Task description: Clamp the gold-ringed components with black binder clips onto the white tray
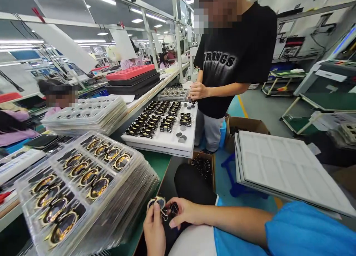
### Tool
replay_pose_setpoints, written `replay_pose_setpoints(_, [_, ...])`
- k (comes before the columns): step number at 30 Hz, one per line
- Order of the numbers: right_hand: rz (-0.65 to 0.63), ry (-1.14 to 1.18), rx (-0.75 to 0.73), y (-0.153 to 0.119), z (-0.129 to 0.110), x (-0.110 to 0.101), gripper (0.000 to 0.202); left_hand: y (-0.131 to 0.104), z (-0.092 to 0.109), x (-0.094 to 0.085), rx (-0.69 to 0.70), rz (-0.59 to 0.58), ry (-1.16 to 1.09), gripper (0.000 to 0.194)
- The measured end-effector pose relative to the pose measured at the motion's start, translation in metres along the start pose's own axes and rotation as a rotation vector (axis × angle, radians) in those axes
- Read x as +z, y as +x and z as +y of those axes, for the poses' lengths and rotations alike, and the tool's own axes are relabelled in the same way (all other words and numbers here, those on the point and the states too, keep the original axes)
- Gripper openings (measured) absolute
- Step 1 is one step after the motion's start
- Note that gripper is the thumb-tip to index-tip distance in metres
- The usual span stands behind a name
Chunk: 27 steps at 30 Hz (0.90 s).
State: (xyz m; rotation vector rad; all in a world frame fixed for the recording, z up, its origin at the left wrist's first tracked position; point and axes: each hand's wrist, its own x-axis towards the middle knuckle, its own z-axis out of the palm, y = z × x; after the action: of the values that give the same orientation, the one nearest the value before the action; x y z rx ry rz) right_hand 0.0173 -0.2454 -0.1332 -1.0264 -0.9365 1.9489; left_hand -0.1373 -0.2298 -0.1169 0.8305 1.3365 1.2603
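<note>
Over my lap, my left hand [155,226] pinches a round, gold-rimmed piece [160,201] with a dark face, like a watch case. Close beside it, the fingers of my right hand [187,212] are closed on a black binder clip [174,209] with wire handles. Whether the clip touches the gold-rimmed piece cannot be made out. To the left, a clear plastic tray [57,156] tops a tall stack and holds several similar gold-rimmed pieces. Ahead, a white foam board [167,143] carries rows of black clipped pieces and several loose grey discs.
A co-worker in a black shirt [236,59] stands beyond the foam board, hands over its far end. A cardboard box of black clips [213,174] sits on the floor by my knee. White compartment trays [278,163] are at right. Red and black trays [132,72] stand on the bench.
</note>
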Motion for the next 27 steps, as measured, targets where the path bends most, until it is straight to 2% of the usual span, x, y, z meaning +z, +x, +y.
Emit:
replay_pose_setpoints(2, [0.053,-0.104,-0.002,-0.003,-0.005,0.001,0.063,-0.006,-0.002,0.008,-0.034,-0.093,-0.033,0.054])
replay_pose_setpoints(4, [0.218,-0.291,-0.08,-0.006,-0.01,0.001,0.038,-0.01,-0.005,0.014,-0.055,-0.156,-0.044,0.053])
replay_pose_setpoints(6, [0.355,-0.424,-0.153,-0.009,-0.013,-0.001,0.028,-0.014,-0.006,0.019,-0.079,-0.179,-0.059,0.054])
replay_pose_setpoints(7, [0.375,-0.448,-0.173,-0.01,-0.013,-0.003,0.026,-0.015,-0.005,0.021,-0.096,-0.182,-0.07,0.055])
replay_pose_setpoints(12, [0.263,-0.319,-0.159,-0.015,-0.01,-0.012,0.026,-0.018,0.011,0.041,-0.203,-0.21,-0.165,0.06])
replay_pose_setpoints(14, [0.266,-0.315,-0.139,-0.023,-0.013,-0.019,0.026,-0.016,0.022,0.051,-0.205,-0.173,-0.246,0.058])
replay_pose_setpoints(16, [0.318,-0.413,-0.163,-0.034,-0.023,-0.034,0.024,-0.01,0.032,0.06,-0.175,-0.103,-0.323,0.056])
replay_pose_setpoints(18, [0.424,-0.581,-0.223,-0.048,-0.039,-0.061,0.023,-0.003,0.041,0.067,-0.151,-0.088,-0.343,0.054])
replay_pose_setpoints(21, [0.632,-0.84,-0.211,-0.069,-0.069,-0.113,0.031,0.006,0.054,0.08,-0.114,-0.201,-0.247,0.051])
replay_pose_setpoints(23, [0.734,-0.984,-0.15,-0.077,-0.088,-0.14,0.05,0.011,0.066,0.095,-0.038,-0.289,-0.132,0.05])
replay_pose_setpoints(25, [0.783,-1.067,-0.237,-0.081,-0.11,-0.15,0.055,0.017,0.079,0.116,0.067,-0.377,-0.018,0.05])
replay_pose_setpoints(27, [0.754,-1.085,-0.489,-0.078,-0.138,-0.143,0.037,0.025,0.094,0.143,0.174,-0.483,0.078,0.05])
